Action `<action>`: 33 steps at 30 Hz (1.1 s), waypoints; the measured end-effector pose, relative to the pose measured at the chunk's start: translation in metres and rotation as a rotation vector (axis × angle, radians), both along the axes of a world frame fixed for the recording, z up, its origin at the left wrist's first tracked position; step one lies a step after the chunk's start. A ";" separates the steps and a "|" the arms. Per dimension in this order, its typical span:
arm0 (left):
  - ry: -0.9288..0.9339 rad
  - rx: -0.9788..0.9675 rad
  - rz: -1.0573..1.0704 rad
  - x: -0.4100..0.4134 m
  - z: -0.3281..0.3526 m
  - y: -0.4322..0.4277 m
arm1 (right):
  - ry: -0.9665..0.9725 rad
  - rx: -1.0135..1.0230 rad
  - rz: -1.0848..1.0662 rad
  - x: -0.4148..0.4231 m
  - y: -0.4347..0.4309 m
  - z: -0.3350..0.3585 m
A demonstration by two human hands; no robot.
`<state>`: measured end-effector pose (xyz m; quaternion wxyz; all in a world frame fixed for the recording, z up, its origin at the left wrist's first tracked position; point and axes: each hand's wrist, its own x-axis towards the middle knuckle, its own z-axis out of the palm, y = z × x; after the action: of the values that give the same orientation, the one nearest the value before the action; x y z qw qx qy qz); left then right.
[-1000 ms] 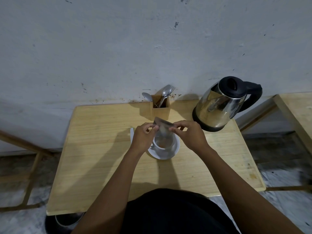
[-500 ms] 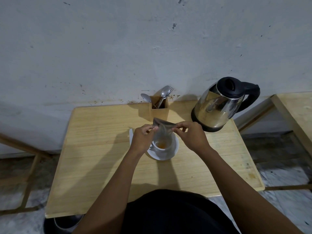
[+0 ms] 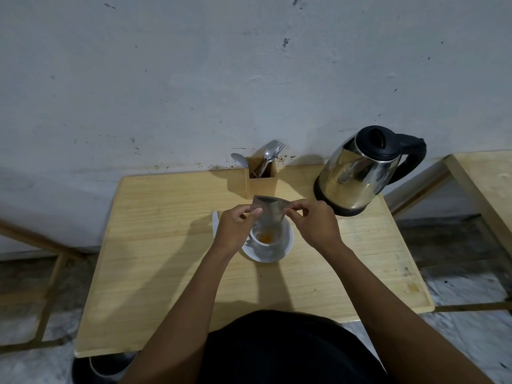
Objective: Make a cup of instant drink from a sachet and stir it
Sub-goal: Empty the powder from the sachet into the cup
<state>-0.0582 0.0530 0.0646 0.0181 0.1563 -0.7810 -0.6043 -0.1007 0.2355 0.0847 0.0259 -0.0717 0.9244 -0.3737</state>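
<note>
Both hands pinch the sachet [image 3: 268, 210] mid-frame, left hand [image 3: 235, 231] and right hand [image 3: 314, 227] at its upper corners; it hangs long-axis down, mouth directly over the cup [image 3: 266, 239].

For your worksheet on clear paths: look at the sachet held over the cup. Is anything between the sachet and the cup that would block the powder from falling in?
Nothing visible blocks it. Both the left hand and right hand hold the sachet directly above the open cup on its saucer, and orange powder already lies inside.
</note>
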 end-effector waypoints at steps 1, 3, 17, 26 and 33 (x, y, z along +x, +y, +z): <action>0.008 0.011 0.001 0.000 0.001 0.000 | 0.003 0.007 -0.005 0.000 0.001 0.000; 0.023 0.014 0.013 0.000 0.003 0.000 | -0.006 0.010 -0.007 -0.001 0.003 0.001; 0.052 -0.061 -0.008 0.000 0.007 0.001 | -0.051 -0.045 0.004 0.002 0.004 0.003; 0.059 -0.126 -0.032 -0.002 0.010 0.000 | -0.043 -0.159 0.104 0.002 0.004 0.001; 0.053 -0.170 -0.036 -0.006 0.003 0.003 | 0.105 -0.013 0.078 0.005 0.002 0.003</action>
<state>-0.0644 0.0557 0.0676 0.0411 0.1239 -0.8314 -0.5402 -0.0955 0.2371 0.0875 -0.0084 -0.1276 0.9186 -0.3740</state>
